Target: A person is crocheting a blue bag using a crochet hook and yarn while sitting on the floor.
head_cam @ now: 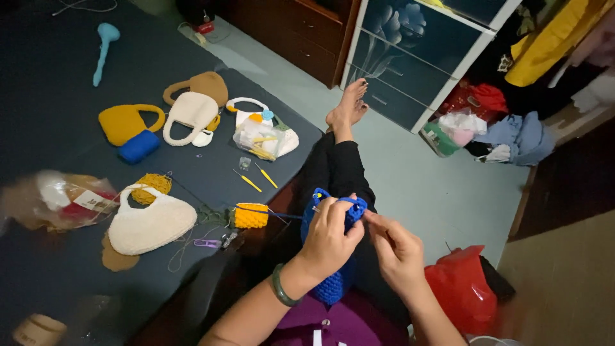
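My left hand point(328, 239) grips the top of a blue crocheted piece point(330, 285) that hangs down over my lap. A green bangle sits on that wrist. My right hand point(396, 251) pinches the piece's upper edge point(356, 206) beside the left fingers; a thin hook or needle seems to be between them, too small to tell. A blue strand runs from the piece left to a yellow crocheted block point(250, 216) on the dark mat.
On the dark mat point(57, 57) lie several crocheted bags: cream point(151, 222), cream point(189, 113), brown point(206, 83), mustard point(123, 122). There are also blue yarn point(138, 147), two yellow hooks point(256, 178), scissors point(208, 243) and plastic bags. A red bag point(460, 288) sits at right, a cabinet point(416, 51) ahead.
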